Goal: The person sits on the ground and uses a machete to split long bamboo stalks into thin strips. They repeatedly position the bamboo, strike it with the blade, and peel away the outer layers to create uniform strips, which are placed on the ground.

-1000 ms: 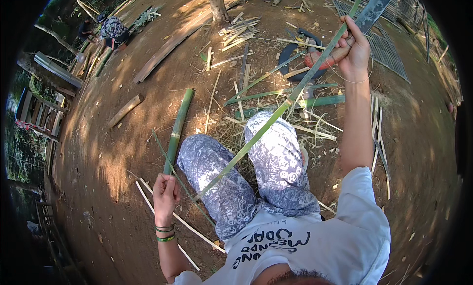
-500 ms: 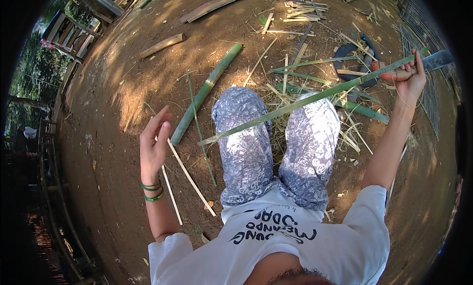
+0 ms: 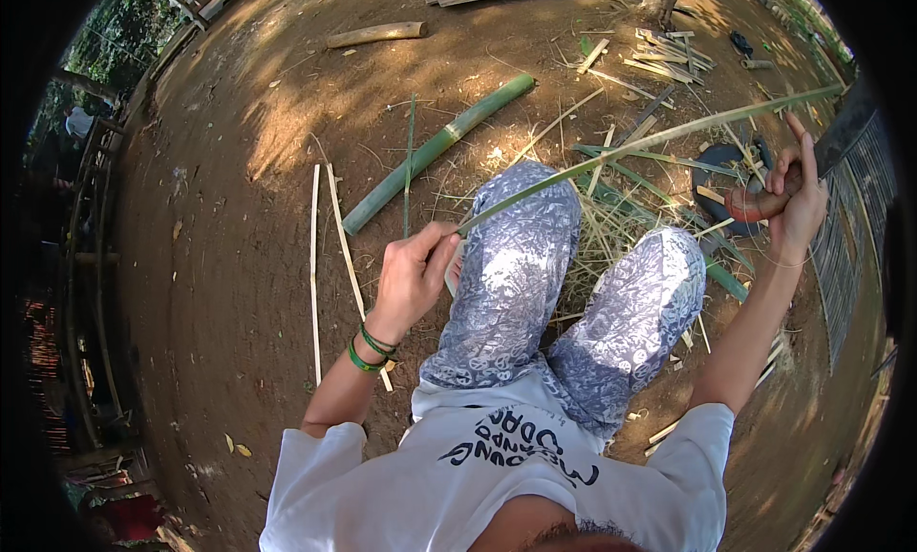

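On bare dirt, left hand (image 3: 413, 275) pinches a bamboo strip (image 3: 650, 141); right hand (image 3: 793, 194) clasps a knife (image 3: 764, 203).

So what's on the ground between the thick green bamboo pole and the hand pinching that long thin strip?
In the head view, bare brown dirt with a few thin slivers separates the bamboo pole from the left hand, which grips the strip.

A thick green bamboo pole (image 3: 435, 151) lies on the dirt beside two pale split strips (image 3: 315, 265).
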Motion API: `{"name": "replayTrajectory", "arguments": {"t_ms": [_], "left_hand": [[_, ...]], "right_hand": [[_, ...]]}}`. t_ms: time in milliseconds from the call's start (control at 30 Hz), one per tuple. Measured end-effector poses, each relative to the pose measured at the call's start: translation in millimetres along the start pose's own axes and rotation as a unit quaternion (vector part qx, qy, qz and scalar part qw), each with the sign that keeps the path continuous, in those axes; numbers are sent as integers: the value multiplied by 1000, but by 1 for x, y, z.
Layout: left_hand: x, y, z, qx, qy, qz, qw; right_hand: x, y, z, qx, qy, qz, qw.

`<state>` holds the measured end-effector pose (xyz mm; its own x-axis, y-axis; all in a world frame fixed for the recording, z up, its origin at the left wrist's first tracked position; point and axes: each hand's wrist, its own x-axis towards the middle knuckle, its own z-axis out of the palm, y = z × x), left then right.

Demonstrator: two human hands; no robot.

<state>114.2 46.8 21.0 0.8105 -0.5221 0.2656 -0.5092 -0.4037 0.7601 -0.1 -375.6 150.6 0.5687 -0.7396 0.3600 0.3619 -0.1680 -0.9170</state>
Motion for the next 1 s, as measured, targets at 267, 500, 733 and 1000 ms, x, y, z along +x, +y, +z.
{"name": "replayTrajectory", "arguments": {"t_ms": [267, 500, 733, 1000], "left_hand": [[-63, -189, 24, -298, 146, -329, 884], [-147, -310, 84, -316, 175, -459, 812], [-118, -308, 76, -328, 186, -404, 833], [-111, -362, 104, -311, 164, -467, 811]], "right_hand": [[-2, 52, 65, -57, -113, 85, 988], [-1, 90, 75, -52, -114, 177, 976], [-4, 100, 68, -80, -93, 194, 973], [-6, 105, 66, -99, -83, 213, 969]]}}
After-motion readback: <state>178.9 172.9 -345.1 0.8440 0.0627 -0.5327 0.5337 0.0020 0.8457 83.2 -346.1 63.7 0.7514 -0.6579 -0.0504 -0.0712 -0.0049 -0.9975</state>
